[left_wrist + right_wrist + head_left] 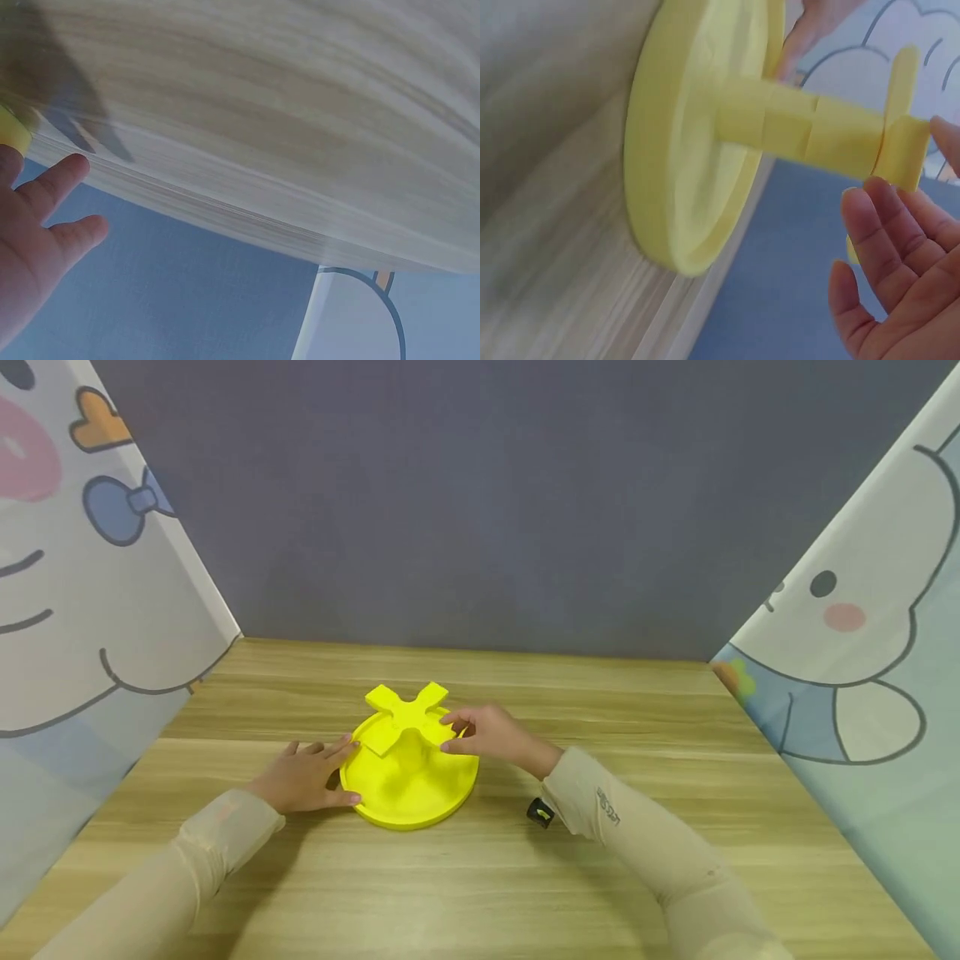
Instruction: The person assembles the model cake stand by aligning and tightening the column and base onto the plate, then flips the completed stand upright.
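A yellow round tray (408,810) with a raised rim lies on the table, left of centre in the head view. From its middle rises a thick yellow post (810,127), topped by an X-shaped yellow cross piece (408,714). My right hand (491,735) holds the cross piece's near right arm, thumb at one edge and fingertips at the other. In the right wrist view these fingers (900,247) are only slightly bent around the arm's end. Along the tray's left rim rests my left hand (303,777), fingers spread and mostly straight.
A small black item (540,812) with a yellow-green mark sits on the wooden table (450,893) beside the right sleeve. Dark grey panel (480,510) stands behind the table, with cartoon-printed sheets (862,610) at both sides.
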{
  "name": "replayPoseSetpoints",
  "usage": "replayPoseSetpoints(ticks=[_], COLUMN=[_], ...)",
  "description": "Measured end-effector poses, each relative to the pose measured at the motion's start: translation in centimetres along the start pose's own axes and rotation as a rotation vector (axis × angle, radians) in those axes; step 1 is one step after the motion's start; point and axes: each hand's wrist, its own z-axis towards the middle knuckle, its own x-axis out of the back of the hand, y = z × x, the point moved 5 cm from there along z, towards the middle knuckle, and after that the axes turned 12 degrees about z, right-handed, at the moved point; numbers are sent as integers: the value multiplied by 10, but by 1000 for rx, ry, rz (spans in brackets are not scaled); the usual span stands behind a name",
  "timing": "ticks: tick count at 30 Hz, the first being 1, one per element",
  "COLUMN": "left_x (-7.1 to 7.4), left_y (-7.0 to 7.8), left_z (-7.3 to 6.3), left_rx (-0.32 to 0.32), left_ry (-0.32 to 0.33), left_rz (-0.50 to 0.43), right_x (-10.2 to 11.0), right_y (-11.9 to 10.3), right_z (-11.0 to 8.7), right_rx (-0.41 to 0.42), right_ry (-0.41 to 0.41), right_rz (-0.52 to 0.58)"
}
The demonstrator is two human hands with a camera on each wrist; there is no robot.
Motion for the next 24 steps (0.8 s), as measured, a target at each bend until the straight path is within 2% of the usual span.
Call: replayPoseSetpoints(ticks=[3, 5, 7, 10, 12, 14, 19, 24], left_x=[2, 3, 3, 2, 3, 5, 8, 9], left_y=[1, 2, 3, 4, 5, 6, 7, 7], left_z=[1, 1, 0, -1, -1, -2, -3, -5], left_rx=[4, 4, 7, 10, 12, 13, 15, 22], left_ry=[-15, -18, -20, -27, -34, -38, -39, -47], left_rz=[1, -1, 1, -3, -5, -8, -2, -4], right_x=[-8, -11, -11, -6, -3, -4, -15, -25], right_y=[-7, -12, -16, -21, -22, -20, -10, -16], right_z=[-6, -7, -8, -8, -8, -7, -7, -11], right_rx=[15, 17, 42, 126, 167, 141, -10, -10], right_ry=[-30, -6, 76, 246, 308, 312, 225, 191], right_rz=[1, 13, 23, 31, 17, -4, -81, -126])
